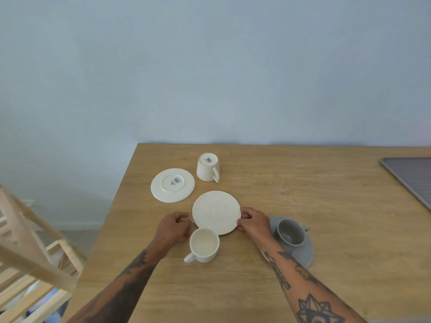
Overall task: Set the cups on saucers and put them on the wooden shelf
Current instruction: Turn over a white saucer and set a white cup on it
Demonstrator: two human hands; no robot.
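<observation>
A cream saucer [216, 212] lies right way up, centre; an upright cream cup [204, 245] sits just beside its near edge. Farther back, a second cream saucer [172, 185] and cream cup [207, 167] rest upside down. A grey cup [291, 231] stands on its grey saucer [300, 251], right; wooden shelf [32, 259] at left

The table [279, 206] is showing a light oak wood grain, and the wall [210, 66] is reading pale blue-grey. Two cream saucers [215, 212] [172, 185] are lying there, the far one displaying a black barcode label. Both cream cups [204, 244] [207, 167] are matching them, one also wearing a barcode. The grey cup [291, 231] is sitting on a grey saucer [303, 252]. Dark tattoos are covering both forearms. The wooden shelf [30, 252] is looking pale and unpainted.
</observation>
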